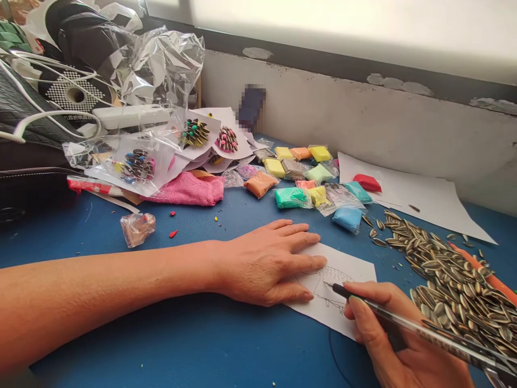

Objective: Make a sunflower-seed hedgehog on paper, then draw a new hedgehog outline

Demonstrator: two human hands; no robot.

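Observation:
My left hand (270,264) lies flat with its fingers spread, pressing on the left part of a small white sheet of paper (359,264). On that sheet is a line drawing (335,275) of a rounded body with small scale-like marks and short legs; my left hand hides part of it. My right hand (396,328) grips a black-tipped clear pen (420,326) between thumb and fingers. The pen's point rests at or just above the drawing. Right of the paper, a heap of striped sunflower seeds (448,275) spreads close to my right hand.
Wrapped colored clay packets (291,198) lie behind my hands. A large white sheet (428,205) is by the wall. At left are a pink cloth (189,188), seed-and-clay pieces on paper (228,139), crumpled plastic (161,64) and a black bag (32,145). An orange stick (480,267) lies at right.

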